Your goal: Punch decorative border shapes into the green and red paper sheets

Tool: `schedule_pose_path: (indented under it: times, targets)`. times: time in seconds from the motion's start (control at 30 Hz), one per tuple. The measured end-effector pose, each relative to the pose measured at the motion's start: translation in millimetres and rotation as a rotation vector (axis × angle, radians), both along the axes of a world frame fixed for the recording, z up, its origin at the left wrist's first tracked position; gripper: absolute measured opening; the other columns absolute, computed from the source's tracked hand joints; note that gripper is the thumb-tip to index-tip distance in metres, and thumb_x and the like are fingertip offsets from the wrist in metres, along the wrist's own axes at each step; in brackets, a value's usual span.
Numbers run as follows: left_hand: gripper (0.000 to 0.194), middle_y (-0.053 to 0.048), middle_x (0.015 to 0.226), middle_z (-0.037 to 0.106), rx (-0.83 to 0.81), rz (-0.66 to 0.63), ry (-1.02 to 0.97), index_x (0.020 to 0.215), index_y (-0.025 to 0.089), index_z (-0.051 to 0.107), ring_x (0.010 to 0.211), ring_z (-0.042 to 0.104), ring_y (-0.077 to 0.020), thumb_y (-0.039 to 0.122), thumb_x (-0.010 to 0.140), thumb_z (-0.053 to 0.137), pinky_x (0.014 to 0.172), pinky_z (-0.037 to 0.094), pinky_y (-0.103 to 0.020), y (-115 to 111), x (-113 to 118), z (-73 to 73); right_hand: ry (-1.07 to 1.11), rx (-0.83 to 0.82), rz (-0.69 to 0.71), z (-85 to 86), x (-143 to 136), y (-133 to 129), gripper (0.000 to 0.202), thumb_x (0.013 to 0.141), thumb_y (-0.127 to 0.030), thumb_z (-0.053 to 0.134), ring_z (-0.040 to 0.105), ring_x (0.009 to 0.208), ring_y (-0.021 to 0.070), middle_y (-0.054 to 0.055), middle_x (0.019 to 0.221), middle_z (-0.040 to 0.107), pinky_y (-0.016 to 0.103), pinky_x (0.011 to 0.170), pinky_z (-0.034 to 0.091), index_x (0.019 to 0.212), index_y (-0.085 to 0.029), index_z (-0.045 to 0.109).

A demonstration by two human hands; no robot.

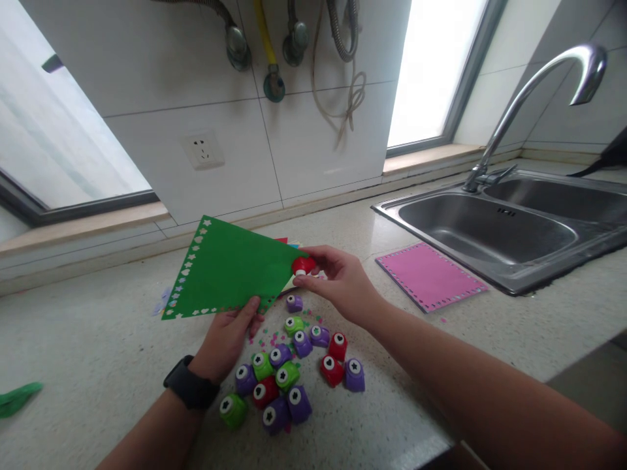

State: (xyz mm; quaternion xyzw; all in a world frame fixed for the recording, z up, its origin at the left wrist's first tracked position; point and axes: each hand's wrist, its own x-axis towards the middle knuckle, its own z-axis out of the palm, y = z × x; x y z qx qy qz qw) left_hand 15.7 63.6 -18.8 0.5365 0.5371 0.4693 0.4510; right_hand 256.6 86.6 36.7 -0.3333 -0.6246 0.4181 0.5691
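Note:
My left hand (230,336) pinches the lower edge of a green sheet of paper (235,264), thumb on top. Small shapes are punched along the sheet's left and lower edges. At the sheet's right corner, my right hand (340,277) grips a red craft punch (302,266) between thumb and fingers. The punch sits against the paper's edge; whether the paper is inside its slot I cannot tell. Below my hands stand several small craft punches, among them a purple punch (354,374), a red punch (332,370) and a green punch (233,410).
A pink paper stack (431,275) with a punched border lies at right, beside the steel sink (490,219) and its faucet (529,91). Punched-out confetti (268,341) dots the counter. More coloured paper (289,284) is partly hidden behind the green sheet. A green scrap (19,398) lies far left.

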Motion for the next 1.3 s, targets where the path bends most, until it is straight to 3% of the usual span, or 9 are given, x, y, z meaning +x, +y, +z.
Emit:
schedule_pose_path:
  times: [0.27, 0.47, 0.63, 0.73, 0.9, 1.1, 1.3]
  targets:
    - [0.053, 0.000, 0.053, 0.051, 0.026, -0.063, 0.062, 0.054, 0.018, 0.055, 0.054, 0.046, -0.0132, 0.057, 0.089, 0.064, 0.059, 0.038, -0.028, -5.3, 4.6, 10.6, 0.123, -0.234, 0.205, 4.5, -2.7, -1.1, 0.030, 0.071, -0.035, 0.088, 0.069, 0.086, 0.0184, 0.003, 0.094, 0.075, 0.039, 0.084, 0.056, 0.093, -0.021, 0.073]
    - [0.047, 0.003, 0.051, 0.047, -0.004, -0.076, 0.056, 0.062, 0.019, 0.054, 0.049, 0.038, -0.0115, 0.057, 0.087, 0.066, 0.051, 0.029, -0.027, -6.3, 5.9, 13.0, 0.049, -0.354, 0.282, 1.8, -4.8, -2.8, 0.027, 0.078, -0.034, 0.083, 0.063, 0.068, 0.0137, 0.002, 0.083, 0.073, 0.030, 0.065, 0.053, 0.097, -0.019, 0.073]
    - [0.045, 0.005, 0.050, 0.044, 0.022, -0.110, -0.004, 0.058, 0.020, 0.052, 0.048, 0.035, -0.0103, 0.054, 0.083, 0.070, 0.048, 0.028, -0.025, -9.1, 12.7, 23.3, 0.066, -0.387, 0.365, -7.8, -8.7, -0.8, 0.026, 0.076, -0.033, 0.085, 0.061, 0.067, 0.0123, 0.002, 0.084, 0.071, 0.029, 0.066, 0.051, 0.094, -0.018, 0.075]
    - [0.041, 0.004, 0.052, 0.049, 0.042, -0.111, 0.004, 0.060, 0.020, 0.056, 0.048, 0.037, -0.0107, 0.051, 0.082, 0.071, 0.048, 0.030, -0.025, -8.9, 13.7, 24.6, 0.043, -0.421, 0.396, -12.4, -9.9, 1.4, 0.027, 0.079, -0.037, 0.084, 0.062, 0.069, 0.0122, 0.002, 0.081, 0.070, 0.028, 0.068, 0.049, 0.093, -0.016, 0.076]
    - [0.035, 0.001, 0.061, 0.060, 0.016, -0.113, 0.026, 0.074, 0.017, 0.067, 0.052, 0.046, -0.0126, 0.051, 0.084, 0.069, 0.050, 0.035, -0.025, -6.6, 10.0, 17.9, 0.013, -0.466, 0.408, -15.5, -11.7, 3.1, 0.028, 0.080, -0.040, 0.083, 0.062, 0.069, 0.0125, 0.003, 0.077, 0.070, 0.028, 0.068, 0.048, 0.089, -0.015, 0.075]
    - [0.034, 0.003, 0.053, 0.055, 0.053, -0.133, 0.019, 0.065, 0.019, 0.065, 0.049, 0.043, -0.0125, 0.048, 0.081, 0.072, 0.047, 0.033, -0.025, -8.2, 13.0, 23.0, -0.046, -0.474, 0.355, -16.6, -14.2, 3.7, 0.031, 0.079, -0.043, 0.082, 0.059, 0.062, 0.0131, 0.002, 0.069, 0.067, 0.028, 0.060, 0.046, 0.078, -0.015, 0.071]
    - [0.029, 0.001, 0.058, 0.060, 0.052, -0.114, 0.002, 0.079, 0.019, 0.073, 0.051, 0.045, -0.0133, 0.048, 0.080, 0.073, 0.047, 0.034, -0.025, -7.8, 12.9, 20.5, -0.069, -0.461, 0.342, -19.3, -18.4, 4.8, 0.033, 0.079, -0.047, 0.081, 0.061, 0.063, 0.0146, 0.004, 0.071, 0.069, 0.030, 0.061, 0.047, 0.078, -0.015, 0.071]
